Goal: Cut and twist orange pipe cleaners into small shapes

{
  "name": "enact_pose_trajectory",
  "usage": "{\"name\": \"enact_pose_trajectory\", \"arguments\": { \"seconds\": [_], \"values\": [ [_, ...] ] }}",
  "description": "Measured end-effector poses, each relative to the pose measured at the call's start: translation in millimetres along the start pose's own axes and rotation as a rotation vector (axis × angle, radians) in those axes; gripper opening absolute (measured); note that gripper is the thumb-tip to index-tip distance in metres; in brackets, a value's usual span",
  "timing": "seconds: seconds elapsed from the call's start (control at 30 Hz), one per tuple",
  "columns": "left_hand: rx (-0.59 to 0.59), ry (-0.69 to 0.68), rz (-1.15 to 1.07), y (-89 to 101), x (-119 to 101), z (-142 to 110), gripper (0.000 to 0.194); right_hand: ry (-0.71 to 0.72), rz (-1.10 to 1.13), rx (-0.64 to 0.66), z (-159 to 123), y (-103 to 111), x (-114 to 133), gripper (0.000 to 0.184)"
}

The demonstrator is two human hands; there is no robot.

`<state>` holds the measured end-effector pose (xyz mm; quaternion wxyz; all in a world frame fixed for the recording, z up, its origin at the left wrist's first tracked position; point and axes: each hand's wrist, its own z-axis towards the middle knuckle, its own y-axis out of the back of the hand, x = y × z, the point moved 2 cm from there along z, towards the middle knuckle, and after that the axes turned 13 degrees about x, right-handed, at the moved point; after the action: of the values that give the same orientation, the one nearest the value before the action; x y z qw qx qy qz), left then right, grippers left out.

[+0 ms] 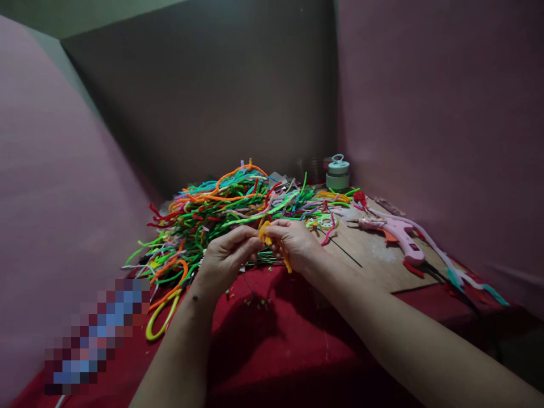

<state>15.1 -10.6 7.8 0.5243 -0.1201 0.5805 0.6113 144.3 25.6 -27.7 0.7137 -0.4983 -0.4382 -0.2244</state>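
Between my two hands is a bent yellow-orange pipe cleaner [266,232], its loose end hanging below my right fingers. My left hand [233,249] pinches it from the left side with thumb and forefinger. From the right, my right hand [295,241] grips it, the fingers curled and partly hidden. Just behind both hands rises a big heap of pipe cleaners [221,209] in green, orange, red, blue and other colours. A yellow loop of pipe cleaner [164,317] hangs out near my left forearm.
On the right a pink glue gun [399,235] lies on a wooden board [382,266], its dark cable running off the table. A lidded pale green container [338,173] stands at the back. Red cloth [272,351] covers the table. Pink walls flank both sides.
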Motion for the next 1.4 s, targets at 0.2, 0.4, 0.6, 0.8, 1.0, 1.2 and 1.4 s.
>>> {"name": "enact_pose_trajectory", "arguments": {
  "seconds": [0.2, 0.4, 0.6, 0.8, 1.0, 1.2, 1.4],
  "values": [
    [0.035, -0.010, 0.173, 4.7, -8, 0, 0.013, -0.056, -0.088, 0.000, 0, 0, 0, 0.013],
    [0.075, -0.022, 0.453, 4.2, -7, 1, 0.013, -0.041, -0.196, 0.030, 0, 3, -3, 0.013],
    [0.120, -0.063, 0.575, 2.0, -6, 0, 0.014, -0.026, -0.300, -0.001, -1, 2, -2, 0.011],
    [0.188, -0.079, 0.715, -2.6, -7, -1, 0.013, -0.063, -0.377, -0.063, -3, 0, 0, 0.010],
    [0.166, -0.018, 0.927, -17.2, 0, -1, 0.016, -0.054, -0.492, -0.124, -1, 3, -2, 0.011],
    [0.067, -0.070, 0.705, -17.8, -3, 0, 0.013, -0.102, -0.294, -0.074, 2, 5, -4, 0.021],
    [-0.051, 0.113, -0.075, 0.0, -6, 1, 0.021, -0.097, -0.142, -0.042, 0, 4, -3, 0.016]
  ]
}}
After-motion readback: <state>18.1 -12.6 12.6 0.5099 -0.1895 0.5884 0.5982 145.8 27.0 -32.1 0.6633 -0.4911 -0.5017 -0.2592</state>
